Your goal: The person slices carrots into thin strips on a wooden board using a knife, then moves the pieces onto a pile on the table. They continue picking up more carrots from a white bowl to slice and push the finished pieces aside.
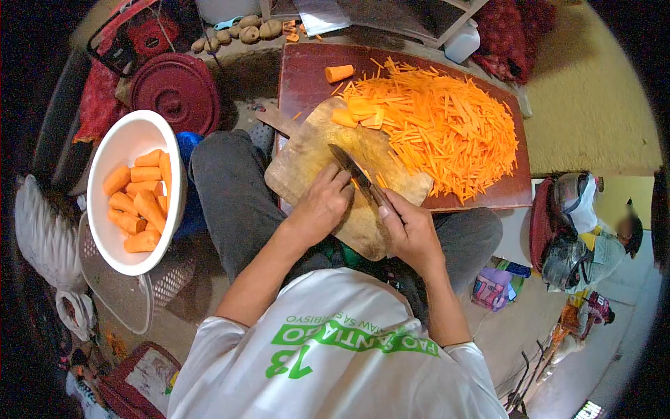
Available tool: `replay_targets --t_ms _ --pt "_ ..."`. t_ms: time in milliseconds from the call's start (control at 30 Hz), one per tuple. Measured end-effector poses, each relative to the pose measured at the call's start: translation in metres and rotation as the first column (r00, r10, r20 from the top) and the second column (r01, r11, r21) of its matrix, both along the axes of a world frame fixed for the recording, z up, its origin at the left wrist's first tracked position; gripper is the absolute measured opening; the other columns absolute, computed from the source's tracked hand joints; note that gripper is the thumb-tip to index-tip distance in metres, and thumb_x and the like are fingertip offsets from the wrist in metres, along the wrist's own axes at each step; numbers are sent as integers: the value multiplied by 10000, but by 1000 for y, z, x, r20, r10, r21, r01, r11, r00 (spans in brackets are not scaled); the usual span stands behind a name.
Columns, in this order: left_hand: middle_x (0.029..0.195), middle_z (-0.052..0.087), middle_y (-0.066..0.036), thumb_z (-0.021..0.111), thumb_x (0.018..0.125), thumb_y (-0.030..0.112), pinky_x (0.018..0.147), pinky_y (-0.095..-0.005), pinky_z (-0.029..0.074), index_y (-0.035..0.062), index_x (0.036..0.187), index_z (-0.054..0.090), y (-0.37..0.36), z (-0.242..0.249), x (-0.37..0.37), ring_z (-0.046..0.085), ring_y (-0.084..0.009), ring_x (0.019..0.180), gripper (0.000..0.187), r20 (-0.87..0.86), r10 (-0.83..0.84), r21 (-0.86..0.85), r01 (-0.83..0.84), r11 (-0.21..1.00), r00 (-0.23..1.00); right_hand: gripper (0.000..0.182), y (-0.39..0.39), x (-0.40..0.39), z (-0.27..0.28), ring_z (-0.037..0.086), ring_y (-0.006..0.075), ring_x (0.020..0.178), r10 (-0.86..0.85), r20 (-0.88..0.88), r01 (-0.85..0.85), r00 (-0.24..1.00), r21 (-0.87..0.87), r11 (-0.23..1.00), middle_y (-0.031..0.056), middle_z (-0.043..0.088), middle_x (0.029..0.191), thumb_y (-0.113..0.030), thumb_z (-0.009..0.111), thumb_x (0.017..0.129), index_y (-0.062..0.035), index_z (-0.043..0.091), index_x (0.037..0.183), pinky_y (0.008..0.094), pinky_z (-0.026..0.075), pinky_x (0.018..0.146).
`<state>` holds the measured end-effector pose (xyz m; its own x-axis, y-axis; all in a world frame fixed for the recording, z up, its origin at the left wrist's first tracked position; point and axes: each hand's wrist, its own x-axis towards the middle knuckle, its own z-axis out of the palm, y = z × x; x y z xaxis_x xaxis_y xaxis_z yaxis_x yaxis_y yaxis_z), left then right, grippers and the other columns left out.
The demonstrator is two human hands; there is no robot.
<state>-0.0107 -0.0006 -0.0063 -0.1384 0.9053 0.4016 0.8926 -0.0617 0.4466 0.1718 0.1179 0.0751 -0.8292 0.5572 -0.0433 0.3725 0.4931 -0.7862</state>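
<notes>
On a worn wooden cutting board (pixel 296 164), my right hand (pixel 413 227) is closed round the handle of a knife (pixel 352 166), its blade pointing up and left. Beside the blade, my left hand (pixel 324 202) has its fingers bent and pressed together over a bit of orange carrot, mostly hidden. Thick carrot slices (pixel 361 112) lie at the board's upper edge. A large heap of carrot strips (pixel 453 126) spreads over the board's right side and the dark red table (pixel 301 73). One carrot chunk (pixel 339 73) rests at the table's upper left.
At left stands a white basin (pixel 103 241) of peeled carrot pieces, above a perforated basket (pixel 171 283). Behind it are a dark red lid (pixel 174 94) and several potatoes (pixel 249 34). Bags (pixel 576 258) lie at right, with other people (pixel 597 307) farther off.
</notes>
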Motion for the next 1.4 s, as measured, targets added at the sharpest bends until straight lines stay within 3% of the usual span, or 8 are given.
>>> replay_targets --t_ms 167,267,467,567,1000,1167,1200,1400 --pt "1085 632 -168 652 863 58 1015 -454 521 -50 931 734 2 -2 2 586 -363 1129 152 -41 3 24 -2 1000 999 367 2 -9 -6 766 362 1000 16 86 -10 996 -61 998 281 754 1096 -167 625 1070 23 661 1382 395 575 901" --pt "1067 631 -158 655 858 58 1007 -453 522 -45 930 736 3 0 1 587 -355 1111 150 -46 2 26 0 1000 999 435 10 -14 -6 717 473 1153 63 90 -57 994 -68 996 317 733 1195 -246 599 1082 -24 620 1455 493 567 989" --pt "1178 659 -174 709 798 71 1092 -470 502 -24 1032 754 -2 -3 -3 589 -382 1187 256 -13 -4 -67 3 998 1000 395 2 -4 -2 728 480 1058 28 10 -28 1000 -11 1000 310 736 1136 -254 602 1084 -14 654 1395 517 577 902" --pt "1037 628 -146 684 829 57 997 -459 524 -32 921 734 3 0 0 590 -351 1078 138 -15 12 37 -11 999 1000 364 2 -17 6 778 348 1045 28 132 -19 991 -69 997 294 754 1145 -166 634 1066 26 674 1373 392 576 929" --pt "991 654 -139 756 719 -25 880 -451 528 -3 1019 748 3 -1 -9 625 -357 968 302 138 108 211 -135 968 985 379 15 24 -3 724 185 999 -224 31 223 974 -300 928 155 794 1099 -219 640 1077 27 687 1362 346 569 914" --pt "865 649 -121 788 760 -31 801 -423 501 4 952 759 5 14 -1 624 -340 838 197 236 153 320 -226 920 960 388 -3 27 -24 736 189 809 -40 -281 68 959 90 994 105 761 958 -145 710 1024 32 694 1370 331 565 700" --pt "857 655 -122 789 769 -35 790 -421 500 3 932 758 5 28 -2 625 -336 818 170 230 167 371 -245 896 959 431 -5 30 -23 777 317 975 -15 -215 38 976 104 994 183 773 1081 -109 765 949 24 691 1351 395 602 824" --pt "993 749 -126 856 792 34 916 -417 554 16 1000 769 -6 54 -5 727 -294 948 226 526 206 293 -404 867 825 546 -18 45 -9 741 382 978 110 11 -107 994 355 929 190 745 1082 -109 809 840 -9 648 1352 449 607 810"
